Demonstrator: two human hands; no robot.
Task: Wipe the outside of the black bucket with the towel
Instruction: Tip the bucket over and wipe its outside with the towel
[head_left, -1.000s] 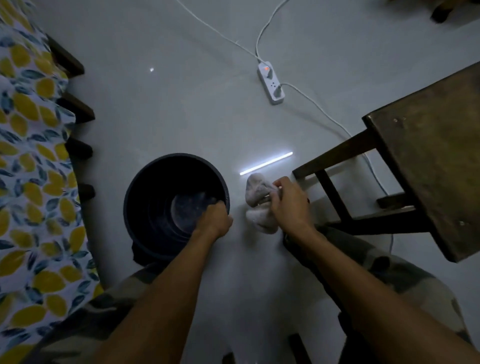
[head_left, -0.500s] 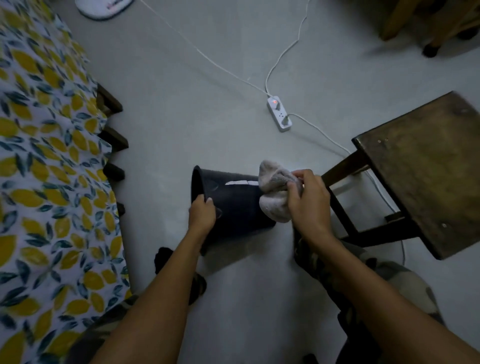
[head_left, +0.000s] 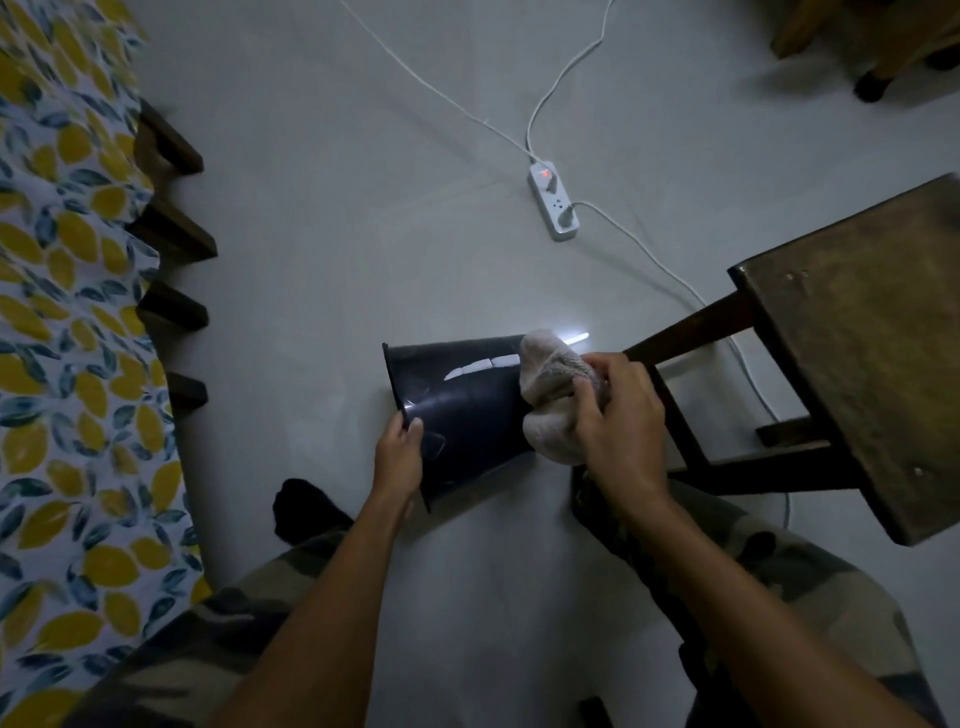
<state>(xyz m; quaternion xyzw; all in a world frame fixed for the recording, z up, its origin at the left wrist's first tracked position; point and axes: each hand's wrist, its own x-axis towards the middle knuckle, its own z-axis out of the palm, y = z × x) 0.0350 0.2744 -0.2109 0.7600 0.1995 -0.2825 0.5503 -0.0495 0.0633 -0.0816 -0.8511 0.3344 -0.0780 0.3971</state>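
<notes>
The black bucket (head_left: 462, 410) lies tipped on its side on the grey floor, its open mouth facing left and its base to the right. My left hand (head_left: 399, 457) grips the rim at the lower left. A bunched whitish towel (head_left: 550, 395) is pressed against the bucket's base end, held there by my right hand (head_left: 621, 421). A strip of light reflects off the bucket's upper wall.
A dark wooden stool (head_left: 852, 353) stands close on the right, its legs just behind my right hand. A white power strip (head_left: 554, 208) with cables lies on the floor beyond. A bed with a lemon-print sheet (head_left: 67, 322) runs along the left. My knees frame the bottom.
The bucket went from standing upright to lying on its side with its mouth to the left. The towel came against its base end. My left hand kept hold of the rim.
</notes>
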